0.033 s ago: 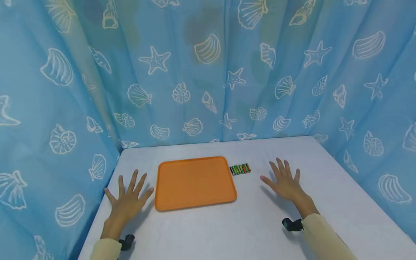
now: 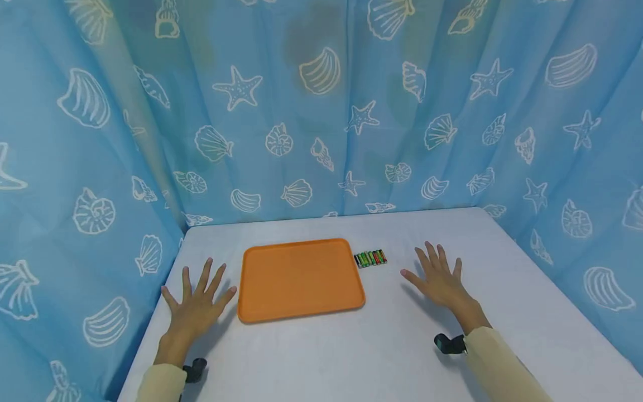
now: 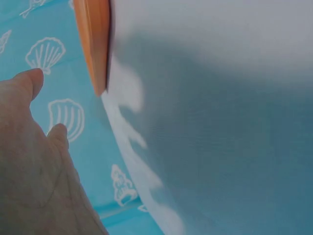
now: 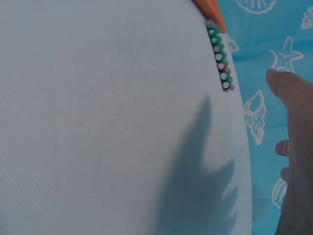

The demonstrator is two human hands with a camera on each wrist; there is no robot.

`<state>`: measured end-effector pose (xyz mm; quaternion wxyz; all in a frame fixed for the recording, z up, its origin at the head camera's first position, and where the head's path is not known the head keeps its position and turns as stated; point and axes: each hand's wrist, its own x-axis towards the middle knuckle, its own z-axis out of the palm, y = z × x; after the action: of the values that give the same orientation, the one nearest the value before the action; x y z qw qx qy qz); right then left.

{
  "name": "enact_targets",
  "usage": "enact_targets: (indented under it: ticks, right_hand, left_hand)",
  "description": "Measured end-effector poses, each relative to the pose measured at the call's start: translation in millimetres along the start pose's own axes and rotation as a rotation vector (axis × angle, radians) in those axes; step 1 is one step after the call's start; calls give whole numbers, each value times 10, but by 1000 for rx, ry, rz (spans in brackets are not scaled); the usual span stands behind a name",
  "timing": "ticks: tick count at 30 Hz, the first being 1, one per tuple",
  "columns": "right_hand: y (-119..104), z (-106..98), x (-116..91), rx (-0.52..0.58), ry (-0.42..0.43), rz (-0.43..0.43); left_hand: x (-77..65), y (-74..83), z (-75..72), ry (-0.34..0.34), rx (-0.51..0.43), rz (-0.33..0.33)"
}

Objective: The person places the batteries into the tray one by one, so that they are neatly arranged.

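Note:
My left hand (image 2: pixel 193 312) hovers with spread fingers just left of an orange tray (image 2: pixel 301 279), holding nothing. On the other side, my right hand (image 2: pixel 442 282) is likewise spread and holds nothing. Between the tray and that hand lies a row of several batteries (image 2: pixel 370 258), side by side, mostly green with some red and black. In the right wrist view the batteries (image 4: pixel 218 57) show their round ends, beyond the shadow of the hand. The left wrist view catches the tray's edge (image 3: pixel 95 44) past the thumb.
A white table (image 2: pixel 321 357) carries everything. Blue curtains (image 2: pixel 301 123) with white shell and starfish prints hang behind it and along both sides. A small dark camera is strapped at each wrist, below the beige sleeves (image 2: pixel 502 363).
The head view has tilted slightly, so the whole scene sits a little higher. Both hands, the tray and the batteries keep their places.

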<state>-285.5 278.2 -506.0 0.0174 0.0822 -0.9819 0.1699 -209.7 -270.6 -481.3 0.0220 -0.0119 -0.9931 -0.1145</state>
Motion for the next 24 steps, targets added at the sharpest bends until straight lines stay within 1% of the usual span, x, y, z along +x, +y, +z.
enact_targets:
  ticks: [1,3,5,7,9,11,13,17,20,24]
  right_hand:
    - [18,54,-56,11,-4,6]
    - [-12,51,-57,21,5,3]
    - [-44,53,-64,32,26,-8]
    - [-75,50,-89,53,52,-26]
    - [-100,29,-99,76,86,-52]
    - [-102,58,-124,114,109,-75]
    - [-107,82,-134,167,120,-98]
    - [-131,116,-93,270,121,-123]
    - [-140,143,-36,338,120,-128]
    - [-133,269,9,409,105,-118]
  left_hand:
    - [-32,-1,47,-9,-3,-3]
    - [-28,-11,40,2,-31,-5]
    - [-18,-19,28,18,-81,-8]
    - [-18,-27,26,29,-170,-11]
    - [-11,-39,17,47,-279,-13]
    - [-41,-56,45,55,-381,-27]
    - [-72,-68,60,66,-484,-48]
    - [-75,-64,79,115,-625,-93]
    - [-32,-34,113,139,-667,-114]
    - [-33,5,209,115,-680,-159]
